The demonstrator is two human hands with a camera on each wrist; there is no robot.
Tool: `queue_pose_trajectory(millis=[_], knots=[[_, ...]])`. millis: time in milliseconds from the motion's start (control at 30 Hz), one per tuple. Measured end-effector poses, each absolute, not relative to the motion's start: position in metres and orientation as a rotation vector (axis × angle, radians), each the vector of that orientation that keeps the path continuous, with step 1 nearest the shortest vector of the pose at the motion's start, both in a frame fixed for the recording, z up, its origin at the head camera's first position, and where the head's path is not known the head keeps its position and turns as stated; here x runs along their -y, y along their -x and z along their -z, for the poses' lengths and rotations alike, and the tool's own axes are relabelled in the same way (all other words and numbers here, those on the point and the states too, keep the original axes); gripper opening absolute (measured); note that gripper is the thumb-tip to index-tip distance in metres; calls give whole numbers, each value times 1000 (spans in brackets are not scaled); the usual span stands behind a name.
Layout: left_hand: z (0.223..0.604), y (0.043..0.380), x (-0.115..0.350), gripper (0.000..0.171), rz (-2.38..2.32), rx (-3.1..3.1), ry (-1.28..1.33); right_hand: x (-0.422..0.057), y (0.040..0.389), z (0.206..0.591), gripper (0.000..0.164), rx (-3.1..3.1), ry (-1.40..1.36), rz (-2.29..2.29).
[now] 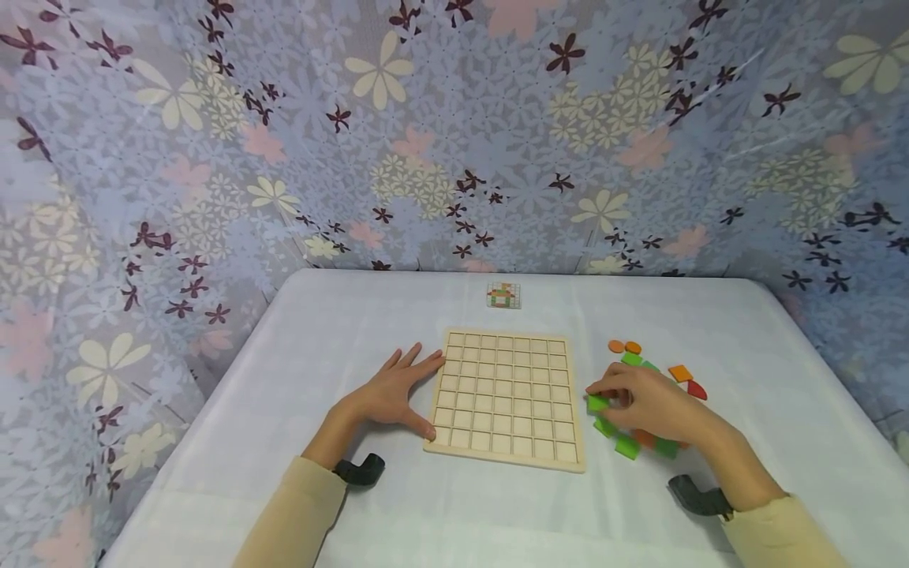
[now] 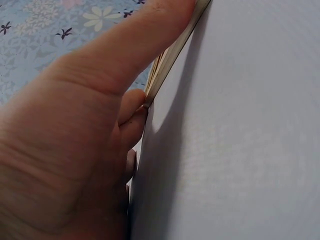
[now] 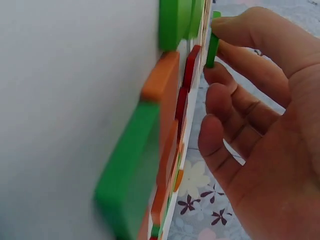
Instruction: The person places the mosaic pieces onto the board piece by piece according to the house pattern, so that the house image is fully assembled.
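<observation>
A square wooden grid board (image 1: 503, 399) lies in the middle of the white table, its cells bare. My left hand (image 1: 393, 392) is spread along the board's left edge, with the thumb at the near corner and fingertips at the upper side. In the left wrist view the thumb (image 2: 130, 45) presses against the board's rim (image 2: 172, 60). Right of the board, my right hand (image 1: 656, 402) pinches a light green square tile (image 1: 598, 403) between thumb and fingers. The right wrist view shows that green tile (image 3: 213, 47) edge-on, held off the table.
Loose tiles lie around and under my right hand: a green square (image 1: 627, 447), an orange square (image 1: 679, 373), a red quarter-round (image 1: 697, 390) and orange discs (image 1: 633, 347). A small printed pattern card (image 1: 503, 296) lies beyond the board. Floral cloth (image 1: 454, 142) hangs behind the table.
</observation>
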State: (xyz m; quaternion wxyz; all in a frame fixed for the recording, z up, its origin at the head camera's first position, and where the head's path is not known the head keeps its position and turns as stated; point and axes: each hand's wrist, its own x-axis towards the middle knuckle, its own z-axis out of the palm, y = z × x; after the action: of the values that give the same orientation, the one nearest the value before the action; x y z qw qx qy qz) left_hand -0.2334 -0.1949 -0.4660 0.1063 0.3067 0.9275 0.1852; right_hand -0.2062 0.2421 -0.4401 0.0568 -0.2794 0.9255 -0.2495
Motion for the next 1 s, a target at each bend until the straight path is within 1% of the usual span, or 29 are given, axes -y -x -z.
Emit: queue_pose_trajectory(millis=[233, 567, 700, 1000], knots=[[466, 233, 195, 126, -539, -2739, -879, -219, 216, 440, 27, -2779, 890, 824], [467, 233, 195, 127, -536, -2739, -883, -185, 227, 438, 31, -2654, 999, 929], [468, 234, 194, 127, -533, -2739, -889, -178, 231, 440, 30, -2661, 1046, 919], [469, 235, 195, 127, -547, -2745, -888, -168, 235, 441, 31, -2630, 1022, 965]])
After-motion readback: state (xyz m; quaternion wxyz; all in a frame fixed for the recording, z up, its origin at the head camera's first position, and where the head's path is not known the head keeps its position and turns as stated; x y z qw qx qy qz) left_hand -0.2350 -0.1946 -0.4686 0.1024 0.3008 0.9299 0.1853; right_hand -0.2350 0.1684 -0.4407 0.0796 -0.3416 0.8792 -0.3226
